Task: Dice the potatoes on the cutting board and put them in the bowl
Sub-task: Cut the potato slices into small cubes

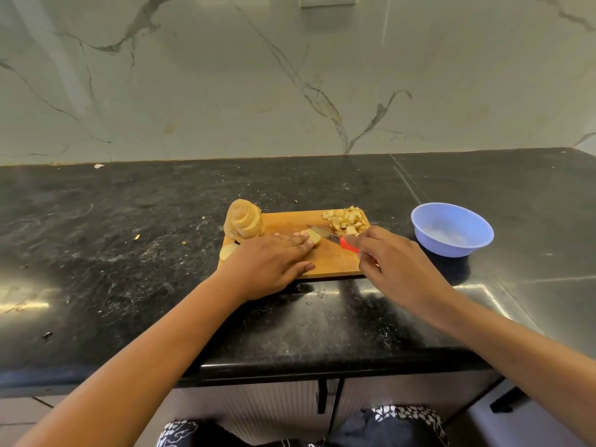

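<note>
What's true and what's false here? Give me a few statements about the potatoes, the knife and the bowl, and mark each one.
1. The blue bowl already holds diced potato. False: no dice show in it; the diced pile lies on the cutting board.
2. The right hand grips a knife with a red handle. True.
3. The left hand presses straight fingers on a potato piece. True.
4. The blue bowl stands left of the cutting board. False: it stands to the right, on the counter.
5. The sliced potato sits at the board's far left corner. True.
</note>
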`<state>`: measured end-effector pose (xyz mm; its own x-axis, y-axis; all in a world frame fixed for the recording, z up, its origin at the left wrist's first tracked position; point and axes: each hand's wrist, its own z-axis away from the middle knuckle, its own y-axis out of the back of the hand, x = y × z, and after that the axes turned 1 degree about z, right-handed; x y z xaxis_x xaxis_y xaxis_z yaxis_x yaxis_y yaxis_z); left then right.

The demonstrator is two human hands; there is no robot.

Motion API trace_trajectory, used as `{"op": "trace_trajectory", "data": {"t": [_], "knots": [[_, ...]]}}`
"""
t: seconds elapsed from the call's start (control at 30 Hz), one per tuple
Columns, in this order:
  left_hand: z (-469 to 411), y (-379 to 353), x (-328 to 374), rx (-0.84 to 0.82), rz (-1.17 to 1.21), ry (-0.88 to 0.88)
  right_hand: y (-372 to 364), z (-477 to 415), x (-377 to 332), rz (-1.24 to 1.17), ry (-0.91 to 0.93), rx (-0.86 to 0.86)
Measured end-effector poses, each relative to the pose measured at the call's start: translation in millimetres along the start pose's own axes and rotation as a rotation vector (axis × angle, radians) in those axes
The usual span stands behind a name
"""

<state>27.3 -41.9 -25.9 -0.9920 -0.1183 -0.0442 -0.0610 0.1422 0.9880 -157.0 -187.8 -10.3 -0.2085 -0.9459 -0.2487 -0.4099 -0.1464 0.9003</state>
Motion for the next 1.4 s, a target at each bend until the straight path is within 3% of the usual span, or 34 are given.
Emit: {"op": "trace_trajectory", "data": {"t": [0.7, 1.03, 1.17, 1.4], "knots": [[-3.0, -0.7, 6.8, -0.049, 0.037, 0.053, 12.0, 0.3, -5.6, 0.051, 0.046, -0.135], [-0.2, -0.8, 2.2, -0.039, 0.122, 0.081, 38.6, 22.7, -8.2, 0.063, 0.007, -0.137], [0.5, -1.7, -2.5, -0.059, 0.125, 0.04, 51.9, 13.6, -4.6, -0.002, -0.063, -0.054], [0.6, -1.2, -7.6, -0.054, 0.066, 0.037, 24.0, -6.8, -6.4, 0.002, -0.049, -0.018]]}}
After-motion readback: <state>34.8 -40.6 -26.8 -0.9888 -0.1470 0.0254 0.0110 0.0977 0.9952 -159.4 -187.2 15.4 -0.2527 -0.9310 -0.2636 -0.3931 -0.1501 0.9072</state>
